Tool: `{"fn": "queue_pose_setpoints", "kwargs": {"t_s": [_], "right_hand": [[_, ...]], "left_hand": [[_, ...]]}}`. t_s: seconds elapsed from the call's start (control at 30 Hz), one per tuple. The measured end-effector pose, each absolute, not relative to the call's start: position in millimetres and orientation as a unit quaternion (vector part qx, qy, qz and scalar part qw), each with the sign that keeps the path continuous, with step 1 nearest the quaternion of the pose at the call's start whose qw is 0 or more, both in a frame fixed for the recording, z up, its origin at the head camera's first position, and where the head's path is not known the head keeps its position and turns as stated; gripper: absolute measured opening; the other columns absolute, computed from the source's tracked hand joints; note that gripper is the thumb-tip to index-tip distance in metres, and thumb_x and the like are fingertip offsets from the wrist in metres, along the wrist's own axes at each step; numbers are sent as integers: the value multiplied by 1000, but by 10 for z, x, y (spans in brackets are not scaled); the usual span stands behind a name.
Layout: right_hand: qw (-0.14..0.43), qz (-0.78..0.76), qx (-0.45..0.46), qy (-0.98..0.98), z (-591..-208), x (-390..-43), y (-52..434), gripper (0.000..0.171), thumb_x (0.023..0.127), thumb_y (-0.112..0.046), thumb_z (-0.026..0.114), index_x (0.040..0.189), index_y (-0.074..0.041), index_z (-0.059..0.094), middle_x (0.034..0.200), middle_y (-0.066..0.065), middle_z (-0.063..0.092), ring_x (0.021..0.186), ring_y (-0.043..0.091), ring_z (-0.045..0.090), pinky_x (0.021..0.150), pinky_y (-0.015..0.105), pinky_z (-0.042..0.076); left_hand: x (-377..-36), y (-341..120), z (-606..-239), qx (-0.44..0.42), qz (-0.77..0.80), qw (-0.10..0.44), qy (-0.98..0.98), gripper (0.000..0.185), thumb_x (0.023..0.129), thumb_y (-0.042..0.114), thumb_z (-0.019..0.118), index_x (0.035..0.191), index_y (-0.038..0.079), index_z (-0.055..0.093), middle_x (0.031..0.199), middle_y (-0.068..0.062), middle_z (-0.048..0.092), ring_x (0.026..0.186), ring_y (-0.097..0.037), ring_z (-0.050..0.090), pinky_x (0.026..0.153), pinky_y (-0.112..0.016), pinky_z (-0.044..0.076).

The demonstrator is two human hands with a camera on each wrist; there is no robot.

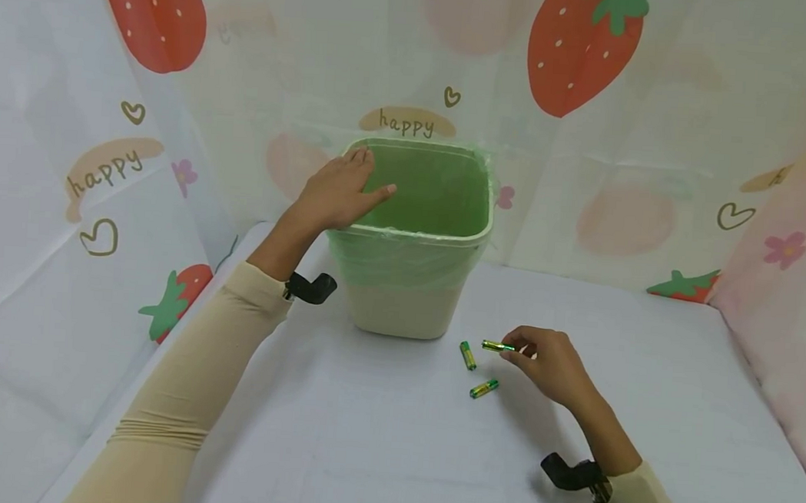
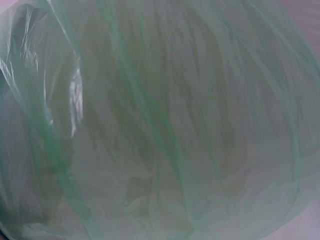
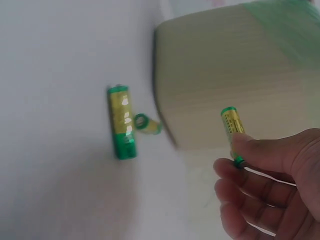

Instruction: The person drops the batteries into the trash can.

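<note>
We see the left hand (image 1: 340,190) resting on the near left corner of the bin's (image 1: 406,305) rim, its fingers (image 1: 379,196) stretched out fairly straight over the edge and reaching a little way into the opening, grasping nothing. The bin is pale beige and stands upright at the back of the white surface (image 1: 364,434), lined with a thin green bag (image 1: 441,192) whose edge is folded down over the outside of the rim. In the left wrist view we make out only the crinkled green bag (image 2: 160,120) filling the whole picture, too close and blurred to tell more.

The right hand (image 1: 551,364) is low over the surface to the right of the bin's base. Its fingers (image 3: 250,147) pinch one end of a green and yellow battery (image 3: 231,125), which sticks out toward the bin; the head view shows it lying roughly level, and we cannot tell whether it touches the surface.

Two more batteries of the same kind lie loose on the surface just left of that hand. We see one (image 1: 467,355) nearer the bin and another (image 1: 484,389) a little nearer to us, apart from each other and from the bin.

Behind and on both sides hangs a pale cloth (image 1: 661,106) printed with strawberries, hearts and the word "happy".
</note>
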State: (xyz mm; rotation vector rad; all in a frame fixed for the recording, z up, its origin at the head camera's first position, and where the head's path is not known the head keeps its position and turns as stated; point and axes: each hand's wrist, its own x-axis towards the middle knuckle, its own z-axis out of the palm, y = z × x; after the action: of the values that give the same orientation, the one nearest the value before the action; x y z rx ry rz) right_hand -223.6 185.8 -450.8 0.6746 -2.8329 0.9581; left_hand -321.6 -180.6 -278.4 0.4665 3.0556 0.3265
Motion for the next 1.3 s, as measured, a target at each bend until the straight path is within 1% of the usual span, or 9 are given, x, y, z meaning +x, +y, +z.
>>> {"fn": "queue_pose_setpoints", "kwargs": {"t_s": [0.33, 0.5, 0.67, 0.87, 1.07, 1.3], "right_hand": [[79, 327, 237, -911, -4102, -2152, 1775, 11, 89, -11, 79, 100, -14, 78, 87, -7, 74, 79, 14, 65, 64, 31, 53], [96, 322, 244, -910, -3906, -2097, 1710, 12, 90, -12, 79, 101, -13, 78, 85, -7, 74, 78, 14, 64, 63, 31, 54], [118, 318, 260, -904, -3722, -2031, 1656, 13, 89, -10, 80, 101, -12, 78, 85, -7, 74, 76, 11, 63, 65, 29, 56], [154, 323, 280, -891, -3484, -1958, 1618, 13, 87, -7, 81, 99, -13, 79, 84, -9, 72, 74, 8, 61, 62, 25, 54], [197, 320, 310, -873, -3270, -1971, 1622, 13, 87, -6, 81, 98, -12, 78, 80, -10, 71, 72, 7, 59, 60, 22, 53], [206, 319, 322, -867, -3113, -1999, 1561, 14, 88, -7, 81, 100, -13, 79, 83, -9, 71, 74, 6, 59, 60, 21, 52]], "left_hand": [[-3225, -1794, -2773, 152, 105, 18, 983, 85, 108, 56, 31, 160, -4, 3, 168, -20, -3, 156, -32, -1, 126, -44, 4], [-3215, -1822, -2778, 153, 106, 14, 983, 84, 108, 56, 32, 160, -4, 3, 168, -21, -3, 156, -32, -1, 126, -45, 5], [-3202, -1853, -2805, 149, 111, 17, 983, 85, 108, 56, 31, 160, -4, 2, 168, -21, -4, 156, -32, -2, 126, -46, 5], [-3200, -1837, -2799, 152, 111, 16, 982, 85, 108, 56, 31, 160, -4, 2, 168, -21, -3, 156, -32, -2, 126, -45, 4], [-3214, -1823, -2806, 151, 109, 10, 983, 85, 108, 55, 32, 160, -5, 3, 168, -21, -2, 156, -33, 0, 126, -47, 6], [-3209, -1808, -2792, 153, 107, 11, 982, 85, 109, 55, 33, 160, -5, 3, 168, -21, -2, 156, -33, 0, 126, -47, 8]]}}
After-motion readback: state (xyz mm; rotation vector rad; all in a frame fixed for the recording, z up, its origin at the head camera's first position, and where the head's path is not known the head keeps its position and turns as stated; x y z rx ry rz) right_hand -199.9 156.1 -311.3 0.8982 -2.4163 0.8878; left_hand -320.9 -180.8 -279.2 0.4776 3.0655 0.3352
